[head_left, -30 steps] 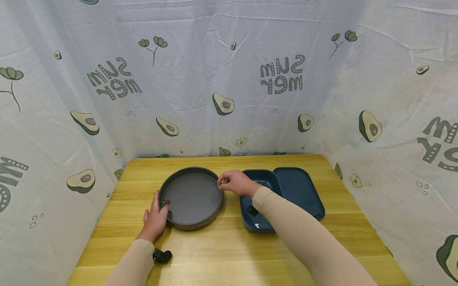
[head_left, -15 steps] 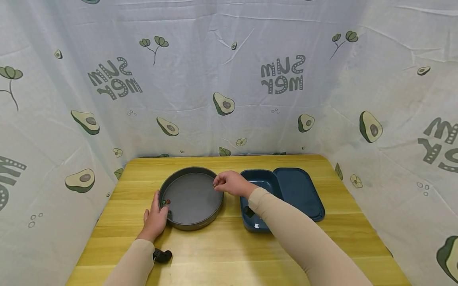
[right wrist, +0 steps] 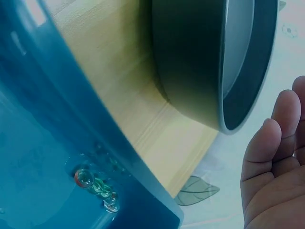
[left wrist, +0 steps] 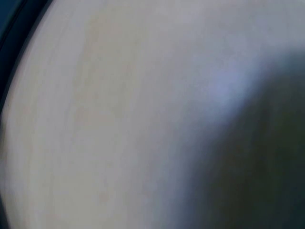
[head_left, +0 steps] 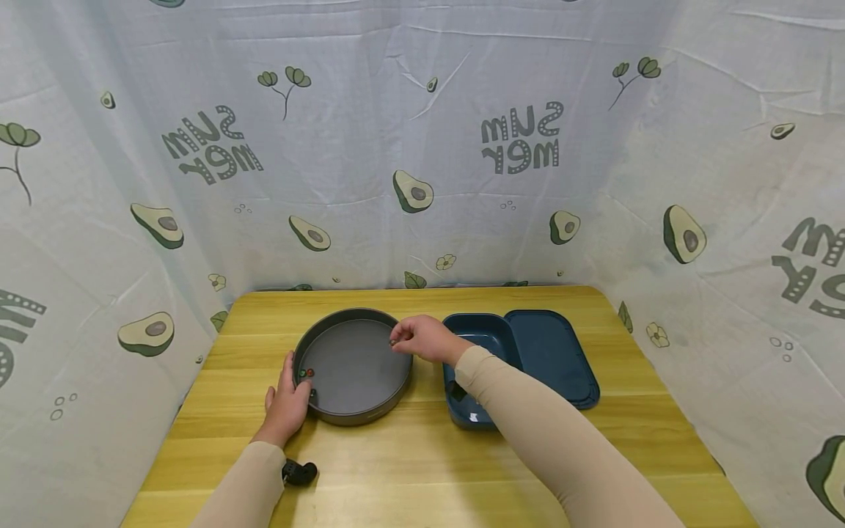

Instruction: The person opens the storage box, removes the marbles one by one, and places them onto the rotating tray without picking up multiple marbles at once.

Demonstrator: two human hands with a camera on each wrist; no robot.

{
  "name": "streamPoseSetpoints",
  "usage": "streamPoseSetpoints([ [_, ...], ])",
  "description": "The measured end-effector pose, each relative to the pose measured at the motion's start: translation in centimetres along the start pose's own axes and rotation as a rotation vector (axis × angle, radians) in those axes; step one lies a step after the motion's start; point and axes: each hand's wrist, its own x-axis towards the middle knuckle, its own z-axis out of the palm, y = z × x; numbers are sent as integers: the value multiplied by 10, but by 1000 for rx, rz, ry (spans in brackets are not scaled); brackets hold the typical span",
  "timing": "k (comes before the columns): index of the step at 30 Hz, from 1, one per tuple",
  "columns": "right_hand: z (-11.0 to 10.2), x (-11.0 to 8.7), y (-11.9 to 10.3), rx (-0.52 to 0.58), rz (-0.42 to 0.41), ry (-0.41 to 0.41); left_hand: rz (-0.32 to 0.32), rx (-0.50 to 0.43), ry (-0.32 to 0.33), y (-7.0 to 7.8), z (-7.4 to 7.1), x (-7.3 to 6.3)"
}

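A round dark grey cake pan (head_left: 356,367) stands on the table, with a green marble (head_left: 302,373) and a red marble (head_left: 310,372) inside at its left wall. My left hand (head_left: 285,411) holds the pan's left rim, thumb over the edge and fingers along the outside. Over the right rim, my right hand (head_left: 425,339) pinches a small marble (head_left: 393,342) between thumb and fingertips, mostly covered. In the right wrist view, several glass marbles (right wrist: 97,188) lie in a corner of the blue box (right wrist: 71,119), and my curled fingers (right wrist: 262,143) show at the right.
Right of the blue box lies its flat dark blue lid (head_left: 551,356). A black wrist device (head_left: 300,473) sits at my left sleeve. Patterned curtain (head_left: 422,147) encloses the wooden table (head_left: 396,469) at back and sides. The left wrist view is a blur of tabletop.
My right hand has moved a little left, carrying the small marble farther over the pan. The left hand and the pan have stayed in place.
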Motion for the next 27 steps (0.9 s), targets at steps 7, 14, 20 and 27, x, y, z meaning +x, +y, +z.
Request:
streamPoseSetpoints([
  [7,2,2,-2,-1,5,-9,-1,-1,-1,0,0,-2],
  [14,4,3,-3,2,-6,-17,1,0,1,-2,0,0],
  [20,4,3,-4,3,-18,-21,1,1,7,-3,1,1],
  [27,5,3,-5,17,-23,-28,-2,6,5,-2,1,1],
])
